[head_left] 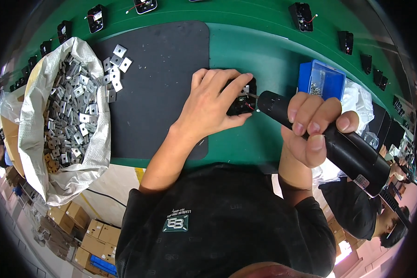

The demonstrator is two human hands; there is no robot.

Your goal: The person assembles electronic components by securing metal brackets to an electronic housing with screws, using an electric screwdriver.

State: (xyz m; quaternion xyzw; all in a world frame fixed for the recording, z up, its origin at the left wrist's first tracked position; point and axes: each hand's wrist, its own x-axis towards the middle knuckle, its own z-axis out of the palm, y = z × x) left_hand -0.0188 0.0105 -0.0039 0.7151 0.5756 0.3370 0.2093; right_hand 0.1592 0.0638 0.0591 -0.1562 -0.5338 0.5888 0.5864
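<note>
My left hand [213,99] is closed round a small black plastic housing [238,107] on the green bench, fingers over its far side and thumb at its near edge. Inside the housing a pale metal part and a thin red wire show; the rest is under my fingers. My right hand [317,125] grips a black electric screwdriver [352,155], tilted so its nose points left. Its bit reaches into the housing; whether it sits on a screw I cannot tell.
A white woven sack [30,157] of square metal plates stands at left, with several loose plates [117,65] on a black mat [162,60]. A blue bin [329,76] of small screws lies at right. More black housings [304,17] line the green far strip. Another person [356,208] is at right.
</note>
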